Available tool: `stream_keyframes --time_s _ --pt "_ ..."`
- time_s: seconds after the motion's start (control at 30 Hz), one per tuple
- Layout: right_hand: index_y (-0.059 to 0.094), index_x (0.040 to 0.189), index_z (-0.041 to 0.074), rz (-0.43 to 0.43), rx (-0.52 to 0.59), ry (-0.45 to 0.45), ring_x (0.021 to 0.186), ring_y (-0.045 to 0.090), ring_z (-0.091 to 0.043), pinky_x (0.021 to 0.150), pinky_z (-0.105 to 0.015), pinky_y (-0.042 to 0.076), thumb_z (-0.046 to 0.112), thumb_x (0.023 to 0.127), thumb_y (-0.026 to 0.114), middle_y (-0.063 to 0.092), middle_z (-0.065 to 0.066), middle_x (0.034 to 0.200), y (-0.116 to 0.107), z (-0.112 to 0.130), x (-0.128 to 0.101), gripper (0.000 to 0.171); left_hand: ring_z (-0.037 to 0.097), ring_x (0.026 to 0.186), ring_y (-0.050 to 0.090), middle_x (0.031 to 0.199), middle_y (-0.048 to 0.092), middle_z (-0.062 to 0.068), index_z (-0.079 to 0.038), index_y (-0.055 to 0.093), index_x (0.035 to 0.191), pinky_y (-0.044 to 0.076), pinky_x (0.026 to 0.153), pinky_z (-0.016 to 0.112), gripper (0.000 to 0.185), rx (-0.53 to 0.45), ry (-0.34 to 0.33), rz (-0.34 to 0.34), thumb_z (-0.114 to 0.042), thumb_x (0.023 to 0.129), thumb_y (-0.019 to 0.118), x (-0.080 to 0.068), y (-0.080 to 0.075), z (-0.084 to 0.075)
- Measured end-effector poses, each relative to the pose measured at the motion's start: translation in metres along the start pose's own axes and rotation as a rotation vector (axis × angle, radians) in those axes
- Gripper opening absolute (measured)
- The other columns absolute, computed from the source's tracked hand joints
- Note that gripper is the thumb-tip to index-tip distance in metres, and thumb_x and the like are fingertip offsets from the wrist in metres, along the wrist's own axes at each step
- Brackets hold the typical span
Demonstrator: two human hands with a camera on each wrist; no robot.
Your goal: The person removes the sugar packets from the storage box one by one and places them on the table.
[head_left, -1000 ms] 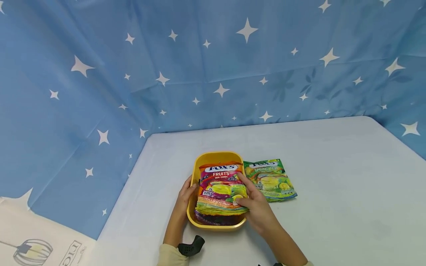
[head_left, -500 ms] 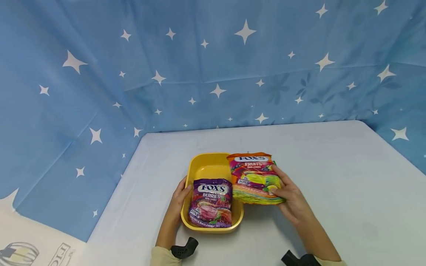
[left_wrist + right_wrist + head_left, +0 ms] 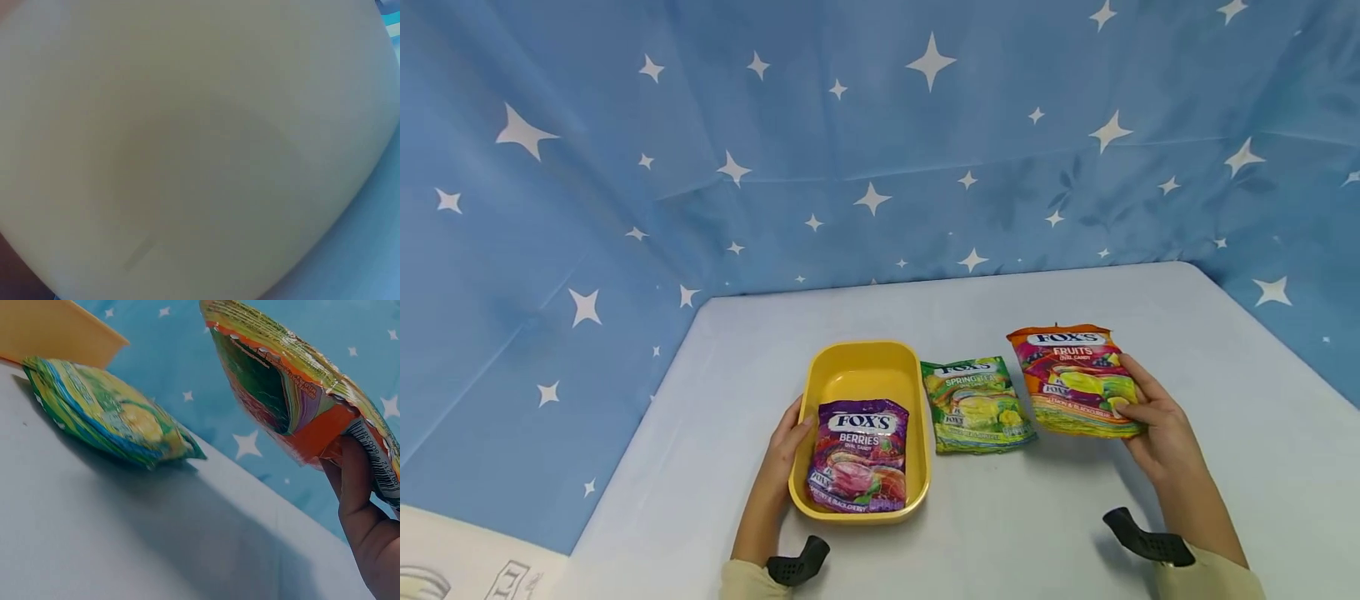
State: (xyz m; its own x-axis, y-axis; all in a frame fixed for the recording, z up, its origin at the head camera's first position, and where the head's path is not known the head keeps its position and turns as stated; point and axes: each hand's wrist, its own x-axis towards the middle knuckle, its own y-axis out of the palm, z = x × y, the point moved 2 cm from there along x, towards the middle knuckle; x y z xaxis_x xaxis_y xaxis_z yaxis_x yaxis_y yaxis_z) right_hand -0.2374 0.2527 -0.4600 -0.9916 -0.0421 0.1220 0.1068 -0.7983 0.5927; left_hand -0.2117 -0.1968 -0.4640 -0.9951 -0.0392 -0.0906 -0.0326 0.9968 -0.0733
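My right hand [image 3: 1157,429] holds a Fox's Fruits candy bag [image 3: 1073,383] by its lower right side, thumb on the front. In the right wrist view this candy bag [image 3: 300,394] is raised above the table, fingers under its back. My left hand [image 3: 784,450] grips the left side of a yellow tray [image 3: 859,354], thumb over the rim. A purple Fox's Berries candy bag [image 3: 859,457] lies inside the tray. Right of the tray, a green Fox's Spring Tea candy bag [image 3: 977,408] lies flat on the table. A pale, blurred surface fills most of the left wrist view.
Everything stands on a white table [image 3: 1037,525]. Behind it and along its left side hangs a blue curtain [image 3: 820,133] with white stars. A cream printed cloth [image 3: 475,554] shows at the lower left. Each wrist carries a black mount [image 3: 799,562].
The right hand has carried the Fruits bag out of the tray and rightward, past the Spring Tea bag. This uncovers the Berries bag. The left hand keeps its grip on the tray.
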Motion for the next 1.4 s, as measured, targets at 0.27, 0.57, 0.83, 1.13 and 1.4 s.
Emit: stream_keyframes --time_s 0.27,0.57,0.83,1.13,1.4 --pt "0.033 0.141 0.022 -0.090 -0.026 0.050 0.110 0.036 -0.005 0.080 -0.017 0.051 -0.015 0.088 0.038 0.007 0.011 0.153 -0.014 0.003 0.002 0.065 0.032 0.133 0.033 0.146 0.031 0.010 -0.019 0.026 0.144 0.033 0.105 0.044 0.054 0.002 -0.010 -0.003 -0.029 0.093 0.041 -0.001 -0.002 0.000" --pt "0.032 0.141 0.026 -0.153 -0.139 0.096 0.123 0.027 -0.004 0.080 -0.009 0.047 -0.012 0.086 0.046 0.007 0.015 0.153 -0.024 0.000 0.006 0.068 0.031 0.135 0.029 0.148 0.028 0.008 -0.020 0.025 0.144 0.031 0.106 0.045 0.055 0.020 -0.008 -0.004 -0.031 0.093 0.041 -0.001 -0.003 -0.003" --pt "0.028 0.142 0.031 -0.172 -0.276 0.154 0.128 0.020 -0.006 0.079 -0.005 0.042 -0.007 0.088 0.047 0.007 0.015 0.153 -0.028 -0.004 0.002 0.068 0.032 0.137 0.024 0.150 0.024 0.008 -0.019 0.024 0.145 0.029 0.107 0.046 0.057 0.039 -0.010 0.001 -0.032 0.092 0.042 -0.004 -0.003 0.001" --pt "0.030 0.141 0.031 -0.211 -0.421 0.170 0.124 0.025 -0.008 0.077 -0.004 0.043 -0.004 0.089 0.045 0.009 0.015 0.153 -0.028 -0.003 0.002 0.064 0.032 0.136 0.027 0.149 0.026 0.009 -0.018 0.025 0.144 0.029 0.107 0.047 0.056 0.041 -0.005 0.000 -0.032 0.093 0.041 -0.001 -0.002 0.000" --pt "0.023 0.143 0.033 -0.317 -0.913 0.246 0.140 0.005 -0.038 0.109 -0.050 0.026 0.003 0.091 0.038 0.003 -0.005 0.155 -0.020 -0.002 0.005 0.062 0.030 0.134 0.032 0.148 0.030 0.008 -0.020 0.027 0.144 0.031 0.107 0.045 0.054 0.003 0.007 0.003 -0.033 0.094 0.041 -0.001 -0.002 0.001"
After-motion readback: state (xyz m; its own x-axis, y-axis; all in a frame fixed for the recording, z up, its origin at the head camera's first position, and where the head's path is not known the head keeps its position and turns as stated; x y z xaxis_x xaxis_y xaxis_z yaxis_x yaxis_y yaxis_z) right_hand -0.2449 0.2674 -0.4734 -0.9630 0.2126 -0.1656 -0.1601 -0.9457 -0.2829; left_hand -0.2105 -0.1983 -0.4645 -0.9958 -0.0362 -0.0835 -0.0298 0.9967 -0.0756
